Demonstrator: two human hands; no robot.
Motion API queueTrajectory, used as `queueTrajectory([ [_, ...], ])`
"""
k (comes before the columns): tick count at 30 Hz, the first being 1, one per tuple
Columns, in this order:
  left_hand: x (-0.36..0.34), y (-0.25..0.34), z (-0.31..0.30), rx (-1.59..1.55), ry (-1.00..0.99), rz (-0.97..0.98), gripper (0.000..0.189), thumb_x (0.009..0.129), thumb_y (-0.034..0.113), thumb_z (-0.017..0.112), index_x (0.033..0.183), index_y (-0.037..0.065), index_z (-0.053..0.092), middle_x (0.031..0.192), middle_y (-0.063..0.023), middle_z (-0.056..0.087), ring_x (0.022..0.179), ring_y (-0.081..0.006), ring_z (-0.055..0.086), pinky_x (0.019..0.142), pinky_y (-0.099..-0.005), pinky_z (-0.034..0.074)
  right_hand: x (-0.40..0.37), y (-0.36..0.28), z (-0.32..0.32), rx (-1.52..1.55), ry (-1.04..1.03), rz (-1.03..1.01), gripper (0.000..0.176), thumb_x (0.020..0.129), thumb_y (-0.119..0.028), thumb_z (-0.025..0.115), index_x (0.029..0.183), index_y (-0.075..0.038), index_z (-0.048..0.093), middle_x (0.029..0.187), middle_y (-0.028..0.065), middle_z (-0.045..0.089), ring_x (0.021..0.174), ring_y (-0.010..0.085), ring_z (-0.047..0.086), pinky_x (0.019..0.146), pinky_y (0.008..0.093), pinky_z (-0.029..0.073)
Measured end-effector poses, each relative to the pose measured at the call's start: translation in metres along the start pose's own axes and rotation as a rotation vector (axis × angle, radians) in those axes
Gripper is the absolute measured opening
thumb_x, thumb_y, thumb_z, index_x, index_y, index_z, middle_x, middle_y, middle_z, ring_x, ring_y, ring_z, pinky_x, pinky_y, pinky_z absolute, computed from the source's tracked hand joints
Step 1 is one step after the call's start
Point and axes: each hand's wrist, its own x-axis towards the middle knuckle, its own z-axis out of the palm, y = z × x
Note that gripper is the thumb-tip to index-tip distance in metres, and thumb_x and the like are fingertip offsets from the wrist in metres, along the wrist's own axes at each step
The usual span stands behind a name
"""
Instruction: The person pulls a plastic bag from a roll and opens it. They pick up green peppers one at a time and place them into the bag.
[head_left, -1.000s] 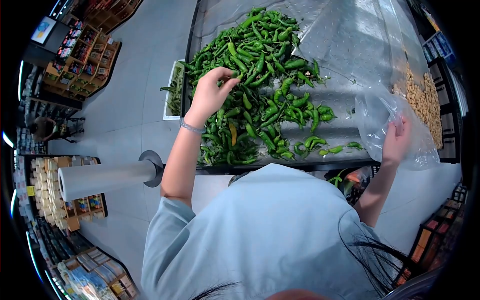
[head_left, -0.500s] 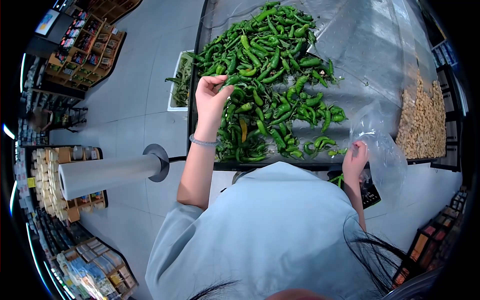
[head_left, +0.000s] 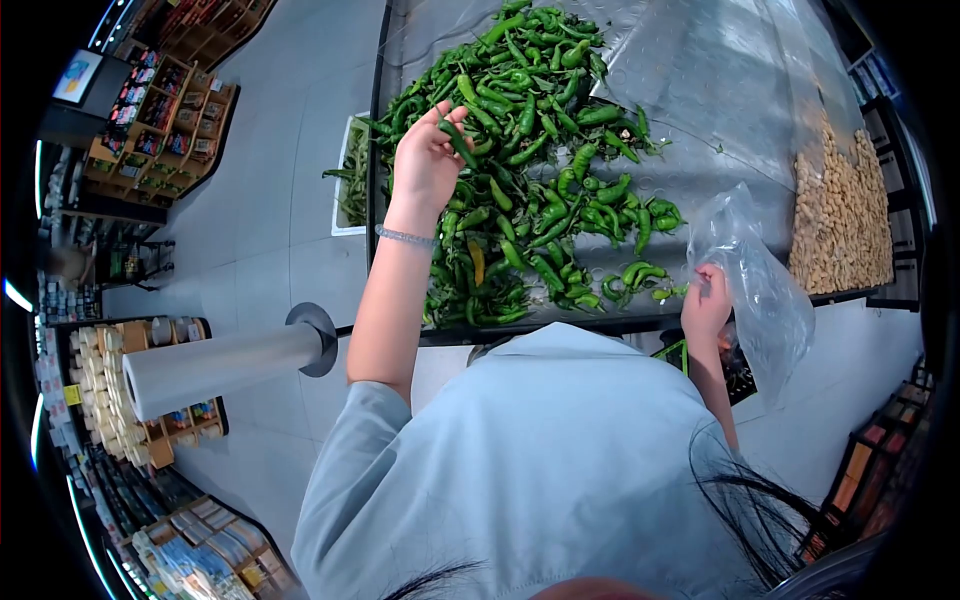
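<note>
Holding a green pepper (head_left: 456,142) in the left hand (head_left: 427,168), with fingers clamped on it, above the left side of a pepper pile (head_left: 530,90); gripping a clear bag (head_left: 757,285) by its left edge with right hand (head_left: 707,308) fingers together.

Two hands (head_left: 427,165) (head_left: 706,308), one bag (head_left: 762,290), many peppers (head_left: 527,115)

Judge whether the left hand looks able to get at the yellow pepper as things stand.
Probably yes: the yellow pepper lies exposed near the left hand, with nothing seen covering it, though the green pepper in that hand may hinder picking it up.
</note>
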Motion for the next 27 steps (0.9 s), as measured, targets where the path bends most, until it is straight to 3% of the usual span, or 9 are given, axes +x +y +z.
queueTrajectory([
  [3, 0.026, -0.006, -0.026, -0.202, 0.027, -0.096, 0.038, 0.082, 0.006, 0.043, 0.119, 0.004, 0.050, 0.091, -0.0029, 0.055, 0.078, -0.0140, 0.054, 0.071, -0.0311, 0.046, 0.000, -0.001, 0.000, -0.026, -0.016, 0.045, 0.015, 0.079, -0.004, 0.056, 0.094, -0.007, 0.058, 0.091, 0.0100, 0.063, 0.085, 0.0286, 0.063, 0.074, 0.0343, 0.048],
  [4, 0.026, -0.003, -0.017, 0.092, 0.156, -0.080, 0.033, 0.084, 0.011, 0.050, 0.115, 0.002, 0.053, 0.089, -0.0022, 0.057, 0.076, -0.0138, 0.054, 0.067, -0.0299, 0.046, 0.000, -0.001, 0.000, -0.029, -0.015, 0.048, 0.015, 0.079, -0.004, 0.056, 0.093, -0.007, 0.058, 0.091, 0.0097, 0.063, 0.085, 0.0286, 0.063, 0.074, 0.0343, 0.048],
  [6, 0.034, -0.009, -0.006, 0.999, 0.071, 0.236, 0.034, 0.083, 0.019, 0.061, 0.111, 0.001, 0.058, 0.086, -0.0026, 0.059, 0.076, -0.0128, 0.056, 0.063, -0.0283, 0.046, -0.001, -0.003, 0.001, -0.034, -0.020, 0.055, 0.014, 0.079, -0.005, 0.056, 0.093, -0.007, 0.058, 0.090, 0.0091, 0.064, 0.085, 0.0287, 0.063, 0.073, 0.0343, 0.048],
  [8, 0.030, -0.010, 0.000, 1.696, -0.076, 0.470, 0.041, 0.074, 0.024, 0.070, 0.112, 0.009, 0.061, 0.093, -0.0075, 0.062, 0.078, -0.0211, 0.062, 0.069, -0.0325, 0.051, -0.001, -0.003, 0.002, -0.017, -0.015, 0.053, 0.013, 0.080, -0.005, 0.056, 0.093, -0.008, 0.058, 0.090, 0.0088, 0.064, 0.084, 0.0285, 0.063, 0.073, 0.0343, 0.048],
  [12, 0.030, -0.003, 0.009, 2.088, -0.210, 0.608, 0.035, 0.073, 0.023, 0.066, 0.106, 0.011, 0.062, 0.110, -0.0090, 0.057, 0.079, -0.0269, 0.064, 0.069, -0.0368, 0.055, -0.001, -0.004, 0.001, -0.020, -0.021, 0.072, 0.013, 0.080, -0.007, 0.056, 0.093, -0.009, 0.058, 0.091, 0.0080, 0.064, 0.084, 0.0280, 0.063, 0.073, 0.0342, 0.048],
  [16, 0.032, 0.009, 0.004, 2.153, -0.530, 0.776, 0.025, 0.077, 0.018, 0.066, 0.101, 0.012, 0.062, 0.105, -0.0040, 0.059, 0.075, -0.0226, 0.065, 0.062, -0.0357, 0.053, -0.002, -0.004, 0.001, -0.030, -0.022, 0.088, 0.012, 0.081, -0.007, 0.055, 0.093, -0.009, 0.058, 0.092, 0.0076, 0.064, 0.084, 0.0275, 0.063, 0.073, 0.0339, 0.048],
  [20, 0.029, 0.011, 0.004, 2.226, -0.625, 0.781, 0.023, 0.080, 0.022, 0.067, 0.101, 0.013, 0.064, 0.099, -0.0011, 0.062, 0.074, -0.0220, 0.065, 0.060, -0.0348, 0.052, -0.002, -0.005, 0.001, -0.022, -0.038, 0.110, 0.013, 0.081, -0.007, 0.055, 0.093, -0.009, 0.058, 0.092, 0.0074, 0.064, 0.085, 0.0271, 0.063, 0.073, 0.0339, 0.048],
  [25, 0.014, 0.020, 0.008, 1.766, -0.473, 0.999, 0.024, 0.076, 0.023, 0.075, 0.095, 0.011, 0.065, 0.087, -0.0031, 0.063, 0.068, -0.0196, 0.062, 0.057, -0.0315, 0.049, -0.001, -0.004, 0.001, -0.035, -0.045, 0.101, 0.013, 0.081, -0.007, 0.055, 0.094, -0.009, 0.058, 0.092, 0.0072, 0.064, 0.084, 0.0266, 0.063, 0.073, 0.0335, 0.048],
  [27, 0.003, 0.023, 0.015, 1.497, -0.289, 0.880, 0.031, 0.072, 0.021, 0.080, 0.094, 0.007, 0.064, 0.078, -0.0021, 0.060, 0.057, -0.0105, 0.053, 0.051, -0.0243, 0.042, -0.001, -0.007, 0.000, -0.038, -0.042, 0.113, 0.013, 0.081, -0.006, 0.055, 0.094, -0.009, 0.058, 0.091, 0.0073, 0.063, 0.084, 0.0266, 0.063, 0.073, 0.0331, 0.048],
])
